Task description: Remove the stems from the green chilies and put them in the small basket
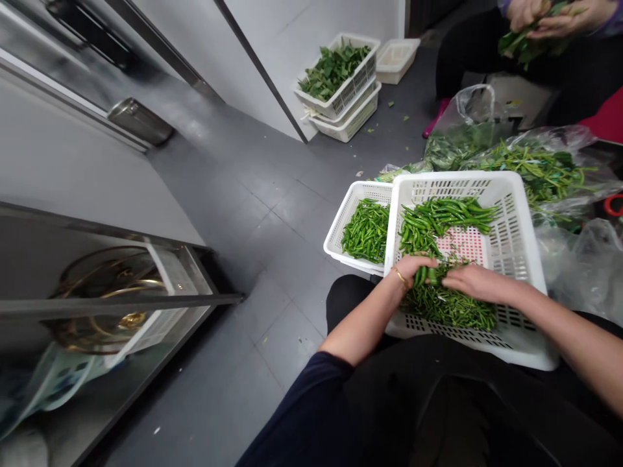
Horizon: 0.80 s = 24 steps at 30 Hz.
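On my lap rests a white slotted basket (528, 240). Green chili peppers (445, 217) lie at its far side, and a heap of thin green stems (452, 308) lies at its near side. My left hand (413, 267), with a gold bracelet at the wrist, is closed around a few green chili peppers (429, 275). Close by on the right, my right hand (470, 282) has its fingers drawn together at the pepper ends; what lies between its fingertips is too small to make out.
A second white basket (335, 230) with green chili peppers (367, 230) stands to the left. Bagged greens (540, 172) lie beyond. Stacked baskets (353, 94) of leaves stand by the wall. Another person's hands (564, 19) hold leafy greens. A metal shelf (195, 301) is at left.
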Motion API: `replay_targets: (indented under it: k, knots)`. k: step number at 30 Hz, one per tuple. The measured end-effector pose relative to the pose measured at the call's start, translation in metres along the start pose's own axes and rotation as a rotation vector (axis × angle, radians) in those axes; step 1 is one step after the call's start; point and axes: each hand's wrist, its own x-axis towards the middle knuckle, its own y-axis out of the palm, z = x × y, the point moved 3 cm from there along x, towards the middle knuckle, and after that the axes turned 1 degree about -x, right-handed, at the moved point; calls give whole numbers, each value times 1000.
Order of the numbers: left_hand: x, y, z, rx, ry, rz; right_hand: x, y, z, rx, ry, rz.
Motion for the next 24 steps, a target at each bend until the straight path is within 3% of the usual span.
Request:
replay_targets:
  k: [3, 7, 10, 13, 15, 17, 19, 21, 23, 24]
  knots:
    - [-7, -8, -10, -193, 78, -100, 39, -12, -38, -128, 312, -123]
    - [-4, -7, -5, -226, 131, -187, 67, -6, -58, -18, 459, -239]
    - [4, -6, 7, -161, 143, -250, 53, 4, -45, 98, 468, -314]
    - [10, -1, 14, -125, 209, -243, 24, 6, -18, 238, 382, -386]
    - [8, 3, 15, -107, 277, -239, 8, 7, 1, 357, 288, -349]
    - [2, 5, 14, -91, 301, -235, -2, 8, 11, 572, 288, -284]
    - [-8, 9, 13, -34, 282, -147, -7, 10, 12, 829, 373, -235]
    - [-19, 14, 12, 78, 267, 28, -7, 11, 10, 949, 442, -191]
    - [-28, 18, 13, 176, 268, 162, -4, 11, 9, 844, 422, -155]
    - [-30, 19, 15, 190, 262, 176, -2, 10, 8, 710, 400, -163]
